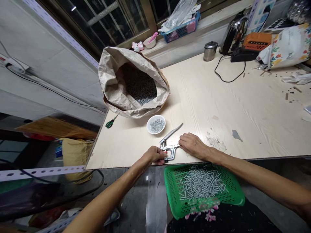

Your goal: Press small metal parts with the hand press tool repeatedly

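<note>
A pair of silver snap-fastener pliers lies near the table's front edge, its handles spread apart. A spring and a small red part show by its jaw. My left hand is at the jaw end with thumb and fingers pinched together; whatever is between them is too small or hidden to name. My right hand is closed around the end of the lower handle, knuckles up. Just beyond the pliers stands a white bowl of small metal screw-like pieces. Below the table edge, a green basket on my lap holds many more such pieces.
A large open sack with dark and silvery small pieces stands at the back left. Green-handled scissors lie left of it. Farther right are a metal canister, an electric kettle and a black cable. A blue basket sits on the windowsill.
</note>
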`<state>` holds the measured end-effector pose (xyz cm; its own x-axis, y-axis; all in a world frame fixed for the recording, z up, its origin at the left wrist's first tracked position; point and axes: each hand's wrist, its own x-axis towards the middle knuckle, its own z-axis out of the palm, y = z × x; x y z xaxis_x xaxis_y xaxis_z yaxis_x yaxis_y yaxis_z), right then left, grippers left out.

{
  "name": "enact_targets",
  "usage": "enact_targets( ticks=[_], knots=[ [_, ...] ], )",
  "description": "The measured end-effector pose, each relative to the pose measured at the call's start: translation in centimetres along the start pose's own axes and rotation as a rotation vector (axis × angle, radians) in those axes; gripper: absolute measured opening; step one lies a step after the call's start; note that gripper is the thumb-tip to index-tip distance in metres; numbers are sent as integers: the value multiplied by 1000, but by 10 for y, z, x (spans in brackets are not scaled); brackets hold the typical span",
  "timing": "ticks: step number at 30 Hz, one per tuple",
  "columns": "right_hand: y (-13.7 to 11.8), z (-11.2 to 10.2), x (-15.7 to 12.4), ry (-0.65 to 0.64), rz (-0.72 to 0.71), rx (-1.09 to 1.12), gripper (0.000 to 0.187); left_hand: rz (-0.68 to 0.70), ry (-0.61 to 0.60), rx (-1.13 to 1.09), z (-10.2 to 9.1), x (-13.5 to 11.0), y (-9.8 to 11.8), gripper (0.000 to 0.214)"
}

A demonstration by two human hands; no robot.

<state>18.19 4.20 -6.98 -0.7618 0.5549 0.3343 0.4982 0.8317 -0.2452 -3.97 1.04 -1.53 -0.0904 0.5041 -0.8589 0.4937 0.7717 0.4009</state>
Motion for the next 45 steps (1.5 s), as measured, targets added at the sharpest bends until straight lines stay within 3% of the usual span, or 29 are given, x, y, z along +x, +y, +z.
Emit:
enact_targets(
  ticks=[4,8,10,12,16,21,24,26,28,30,32,34,37,40,43,45],
  knots=[
    [7,-11,0,-75,28,41,15,-18,7,-3,1,0,-1,42],
    [26,-19,6,-113,59,73,81,0,10,-27,2,-2,-4,40],
    [36,-19,12,-182,46,70,95,3,15,-29,2,-3,-6,39],
    [42,-20,18,-244,22,77,96,9,19,-29,3,-4,-7,39],
    [43,-26,25,-290,19,99,91,17,32,-20,4,-4,-7,39],
    [38,-30,23,-245,41,135,80,35,36,-4,3,-3,-8,37],
    [37,-27,20,-239,45,134,68,56,75,127,6,-9,-10,33],
    [36,-24,19,-226,43,127,56,177,237,335,13,-17,-11,32],
    [34,-22,18,-204,44,127,49,409,467,557,23,-22,-9,25],
    [32,-20,17,-197,54,122,50,672,609,706,33,-21,-4,23],
    [30,-20,16,-221,71,99,56,875,598,799,41,-11,6,39],
    [29,-22,16,-259,87,84,64,1006,514,864,43,3,17,54],
    [30,-27,13,-282,148,81,67,1060,408,934,39,19,30,61],
    [32,-29,11,-251,223,67,46,1040,406,947,36,21,37,48],
    [32,-28,11,-229,191,65,16,1034,420,923,39,18,38,23],
    [30,-25,12,-237,162,64,11,1024,439,910,44,18,37,17]
  ],
)
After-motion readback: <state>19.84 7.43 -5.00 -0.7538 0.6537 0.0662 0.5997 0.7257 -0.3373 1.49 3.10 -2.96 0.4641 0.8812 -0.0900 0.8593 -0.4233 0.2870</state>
